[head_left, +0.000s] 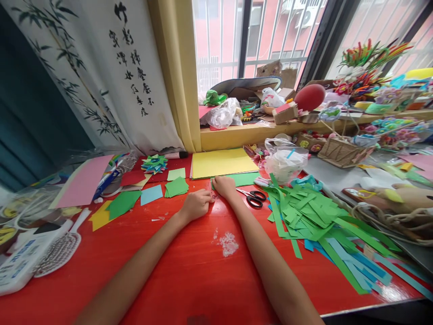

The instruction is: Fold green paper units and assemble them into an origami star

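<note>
Both my hands rest close together on the red table (203, 271), far from me. My left hand (195, 204) is curled into a loose fist, knuckles up. My right hand (224, 186) is also closed, its fingers pressed down by a small pinkish scrap (214, 196) between the two hands; what it pinches is too small to name. Black-handled scissors (253, 197) lie just right of my right hand. A green sheet (245, 178) lies under the yellow paper stack (223, 162) right behind the hands.
Green square papers (176, 186) and a light blue square (151, 194) lie left of the hands. A heap of green and blue paper strips (314, 216) covers the right side. A hairbrush (57, 250), pink sheet (84, 180), plastic bag (286, 162) and basket (341, 151) stand around.
</note>
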Motion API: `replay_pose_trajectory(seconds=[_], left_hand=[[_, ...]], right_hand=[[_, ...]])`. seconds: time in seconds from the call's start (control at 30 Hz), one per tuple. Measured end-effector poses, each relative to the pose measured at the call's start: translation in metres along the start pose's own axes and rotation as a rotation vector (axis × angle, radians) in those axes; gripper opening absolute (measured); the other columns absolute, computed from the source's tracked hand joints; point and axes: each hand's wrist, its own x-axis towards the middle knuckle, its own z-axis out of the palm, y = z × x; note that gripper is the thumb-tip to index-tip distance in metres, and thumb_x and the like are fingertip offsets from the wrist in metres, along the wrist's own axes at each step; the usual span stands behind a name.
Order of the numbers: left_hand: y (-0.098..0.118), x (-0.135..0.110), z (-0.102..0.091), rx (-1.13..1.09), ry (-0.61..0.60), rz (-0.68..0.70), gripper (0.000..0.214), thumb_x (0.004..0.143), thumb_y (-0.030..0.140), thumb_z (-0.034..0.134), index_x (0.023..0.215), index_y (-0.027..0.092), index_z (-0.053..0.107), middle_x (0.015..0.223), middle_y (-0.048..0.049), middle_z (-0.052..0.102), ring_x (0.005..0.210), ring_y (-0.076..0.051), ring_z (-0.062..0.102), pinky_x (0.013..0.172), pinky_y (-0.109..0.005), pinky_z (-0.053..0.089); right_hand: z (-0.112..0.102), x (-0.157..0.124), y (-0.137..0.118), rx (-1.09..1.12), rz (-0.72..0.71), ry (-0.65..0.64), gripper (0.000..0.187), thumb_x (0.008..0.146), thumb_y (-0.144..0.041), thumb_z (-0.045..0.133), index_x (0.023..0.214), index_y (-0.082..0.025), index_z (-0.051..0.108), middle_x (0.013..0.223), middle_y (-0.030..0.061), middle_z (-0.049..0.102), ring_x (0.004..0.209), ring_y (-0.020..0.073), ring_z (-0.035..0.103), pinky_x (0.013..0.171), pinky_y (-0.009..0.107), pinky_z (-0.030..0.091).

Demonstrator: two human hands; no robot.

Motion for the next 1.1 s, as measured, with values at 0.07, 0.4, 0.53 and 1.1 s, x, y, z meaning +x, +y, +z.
replay_pose_trajectory(seconds=[0.07, 0.4, 0.53, 1.1], left_hand=[[-0.001, 0.001, -0.001, -0.048, 0.000, -0.047, 0.026, 0.075, 0.005, 0.039, 0.070, 0.017, 0.062, 0.074, -0.0009, 0.061, 0.072, -0.012, 0.054, 0.066, -0.023, 0.042], [-0.003, 0.010, 0.008, -0.029, -0.019, 0.025, 0.036, 0.074, 0.001, 0.037, 0.094, 0.018, 0.062, 0.092, -0.0051, 0.058, 0.089, -0.017, 0.050, 0.080, -0.031, 0.042], [0.000, 0.010, 0.007, 0.086, -0.033, 0.047, 0.032, 0.077, 0.003, 0.037, 0.089, 0.017, 0.064, 0.082, -0.0061, 0.058, 0.081, -0.018, 0.050, 0.073, -0.031, 0.041], [0.005, 0.003, 0.000, 0.071, -0.057, 0.077, 0.033, 0.079, 0.004, 0.035, 0.094, 0.015, 0.062, 0.082, -0.0056, 0.058, 0.076, -0.015, 0.047, 0.072, -0.027, 0.044]], right_hand=[[0.001, 0.001, 0.000, -0.001, -0.006, 0.002, 0.041, 0.089, -0.034, 0.026, 0.088, -0.018, 0.064, 0.089, 0.0108, 0.066, 0.083, 0.0222, 0.061, 0.069, 0.030, 0.042], [0.005, 0.002, 0.002, 0.004, -0.007, -0.008, 0.043, 0.089, -0.037, 0.026, 0.090, -0.018, 0.064, 0.090, 0.0115, 0.065, 0.084, 0.0220, 0.060, 0.071, 0.029, 0.041], [0.003, 0.002, 0.001, 0.000, 0.002, -0.012, 0.042, 0.089, -0.036, 0.026, 0.089, -0.017, 0.064, 0.090, 0.0116, 0.065, 0.085, 0.0212, 0.060, 0.072, 0.028, 0.041], [-0.002, 0.000, 0.000, 0.029, 0.006, -0.026, 0.040, 0.089, -0.035, 0.028, 0.090, -0.016, 0.063, 0.090, 0.0121, 0.065, 0.085, 0.0219, 0.060, 0.072, 0.028, 0.041]])
